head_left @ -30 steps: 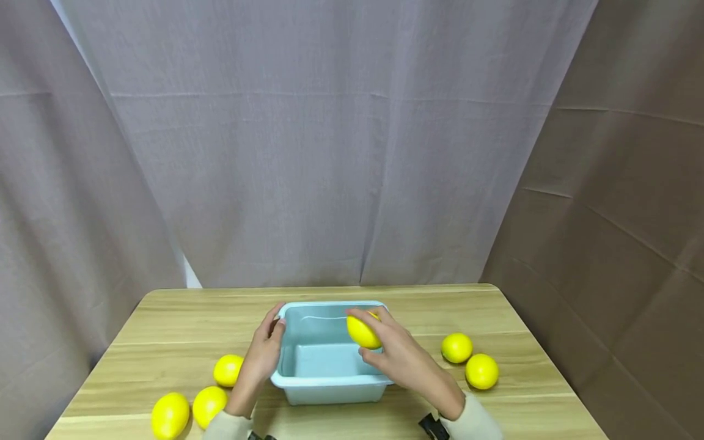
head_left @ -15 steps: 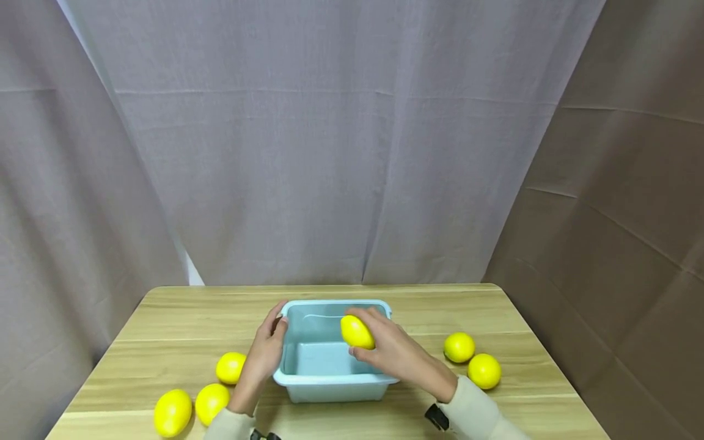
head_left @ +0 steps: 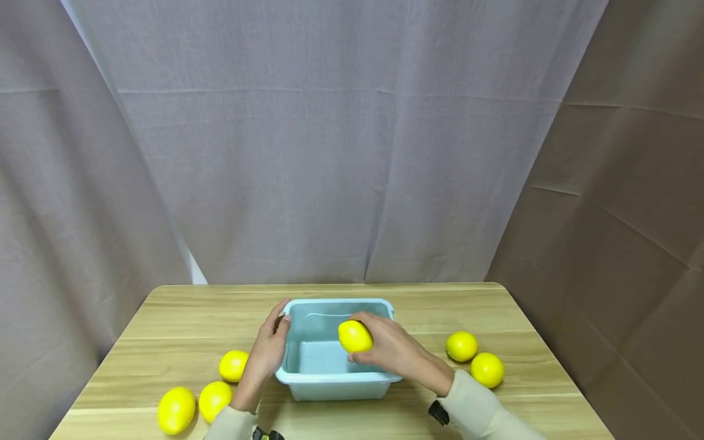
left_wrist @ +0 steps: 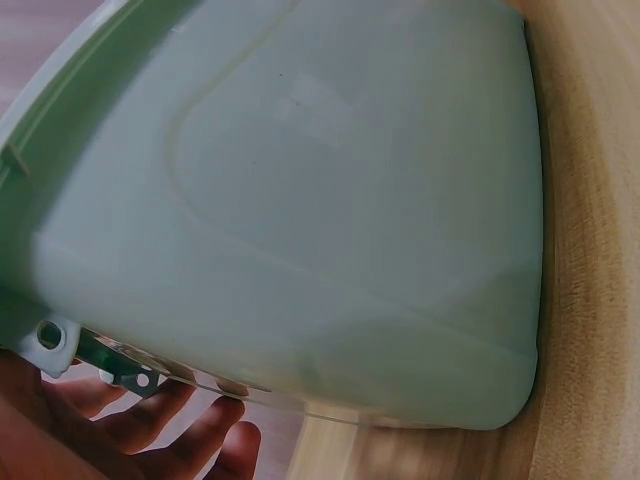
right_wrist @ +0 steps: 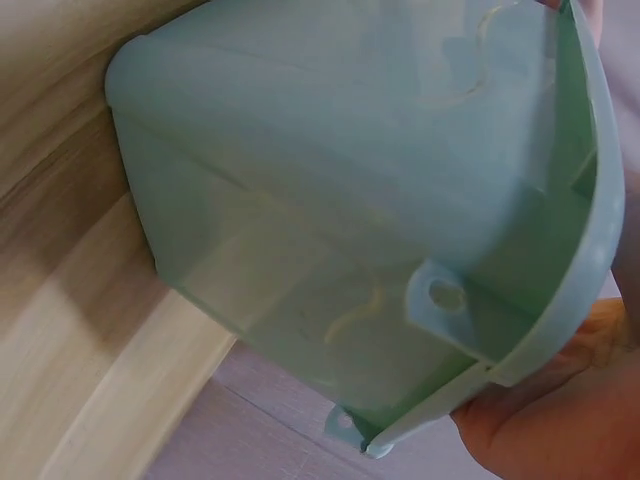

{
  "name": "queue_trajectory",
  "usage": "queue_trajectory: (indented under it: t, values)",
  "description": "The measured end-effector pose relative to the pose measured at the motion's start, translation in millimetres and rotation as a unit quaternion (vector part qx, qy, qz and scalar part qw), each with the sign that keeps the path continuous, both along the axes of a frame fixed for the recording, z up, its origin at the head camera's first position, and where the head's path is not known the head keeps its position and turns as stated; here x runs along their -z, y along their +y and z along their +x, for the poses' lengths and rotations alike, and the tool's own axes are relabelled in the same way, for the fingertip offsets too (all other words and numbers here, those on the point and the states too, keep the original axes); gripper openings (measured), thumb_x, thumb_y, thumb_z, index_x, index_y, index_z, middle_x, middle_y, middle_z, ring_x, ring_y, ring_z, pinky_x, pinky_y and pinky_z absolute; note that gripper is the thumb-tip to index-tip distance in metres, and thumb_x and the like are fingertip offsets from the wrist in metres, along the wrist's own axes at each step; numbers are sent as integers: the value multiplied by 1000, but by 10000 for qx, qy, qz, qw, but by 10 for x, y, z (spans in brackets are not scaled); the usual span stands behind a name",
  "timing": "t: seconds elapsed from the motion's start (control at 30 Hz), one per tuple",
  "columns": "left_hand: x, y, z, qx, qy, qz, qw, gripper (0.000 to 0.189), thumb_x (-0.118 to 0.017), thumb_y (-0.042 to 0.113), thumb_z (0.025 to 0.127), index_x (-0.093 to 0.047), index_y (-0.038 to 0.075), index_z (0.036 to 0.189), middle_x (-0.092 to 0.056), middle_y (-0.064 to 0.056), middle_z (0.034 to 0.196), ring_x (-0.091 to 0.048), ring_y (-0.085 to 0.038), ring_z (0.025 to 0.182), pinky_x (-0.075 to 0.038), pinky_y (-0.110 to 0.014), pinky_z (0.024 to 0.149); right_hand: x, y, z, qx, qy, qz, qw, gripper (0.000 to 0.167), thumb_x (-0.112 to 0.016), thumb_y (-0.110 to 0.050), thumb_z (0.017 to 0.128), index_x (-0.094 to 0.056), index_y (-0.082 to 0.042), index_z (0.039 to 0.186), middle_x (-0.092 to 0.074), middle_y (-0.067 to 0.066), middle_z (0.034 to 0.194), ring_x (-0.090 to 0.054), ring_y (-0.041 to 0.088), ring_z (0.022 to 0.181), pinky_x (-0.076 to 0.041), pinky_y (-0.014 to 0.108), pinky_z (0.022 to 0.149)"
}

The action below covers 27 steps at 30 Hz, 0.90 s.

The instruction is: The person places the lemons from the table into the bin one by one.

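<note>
A light blue plastic bin [head_left: 338, 389] stands on the wooden table, and its inner floor shows bare in the head view. My left hand [head_left: 267, 349] grips the bin's left rim, the thumb at the inner side and the fingers outside. In the left wrist view its fingers [left_wrist: 195, 440] curl beside the bin's wall [left_wrist: 330, 200]. Over the bin's right half, my right hand [head_left: 393, 347] holds a yellow lemon [head_left: 354, 336] between thumb and fingers. The right wrist view has the bin's outer wall [right_wrist: 300, 200] in front, hiding most of that hand and the lemon.
Three lemons lie left of the bin: one near the left forearm [head_left: 233, 365], one lower down [head_left: 215, 401] and one farthest left [head_left: 176, 410]. Two others, an upper lemon [head_left: 461, 346] and a lower lemon [head_left: 487, 370], lie to the right. Grey curtains [head_left: 275, 153] hang behind the table [head_left: 181, 324].
My right hand has shifted a little left with the lemon, which is now farther over the bin's middle and slightly lower. The left hand keeps its grip on the rim.
</note>
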<state>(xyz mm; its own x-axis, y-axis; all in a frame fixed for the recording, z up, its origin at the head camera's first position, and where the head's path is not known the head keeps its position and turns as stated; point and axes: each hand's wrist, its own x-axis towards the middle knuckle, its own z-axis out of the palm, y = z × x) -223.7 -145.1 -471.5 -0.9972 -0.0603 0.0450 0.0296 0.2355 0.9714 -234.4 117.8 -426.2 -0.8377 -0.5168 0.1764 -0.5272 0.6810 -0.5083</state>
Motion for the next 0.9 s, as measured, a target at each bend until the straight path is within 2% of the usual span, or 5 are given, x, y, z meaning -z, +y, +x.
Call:
queue_trajectory:
  t: [0.37, 0.53, 0.63, 0.8, 0.9]
  values:
    - [10, -1, -8, 24, -12, 17, 10000, 50, -37, 19, 116, -35, 10, 164, -51, -28, 153, -50, -42, 138, -39, -64, 113, 43, -43, -18, -48, 218, 193, 9996, 70, -95, -25, 76, -65, -6, 136, -69, 12, 134, -68, 26, 112, -58, 46, 87]
    - [13, -6, -1, 11, 65, 27, 10000, 50, -37, 19, 115, -35, 9, 164, -52, -29, 152, -51, -42, 137, -40, -64, 113, 76, -84, -31, 47, 382, 309, 9988, 68, -96, -26, 76, -67, -8, 135, -71, 10, 128, -68, 23, 104, -58, 43, 81]
    - [13, -5, -3, 36, 75, 32, 10000, 49, -37, 18, 115, -35, 7, 164, -53, -28, 151, -52, -41, 136, -41, -62, 112, 86, -109, -44, 68, 350, 362, 9987, 69, -95, -25, 76, -66, -7, 136, -71, 11, 127, -68, 23, 102, -58, 42, 79]
    - [14, -2, -8, 22, 80, 10, 10000, 49, -37, 17, 115, -36, 6, 163, -55, -28, 148, -54, -40, 133, -44, -58, 108, 93, -160, -84, 8, 190, 447, 9988, 68, -95, -25, 78, -65, -5, 136, -70, 11, 130, -68, 24, 108, -57, 43, 85]
    - [16, -2, -7, 3, 62, 12, 10000, 49, -37, 18, 115, -36, 7, 163, -55, -28, 148, -54, -40, 133, -44, -58, 108, 98, -199, -103, -93, 4, 485, 9988, 63, -95, -24, 78, -66, -7, 131, -72, 6, 121, -66, 18, 101, -56, 38, 81]
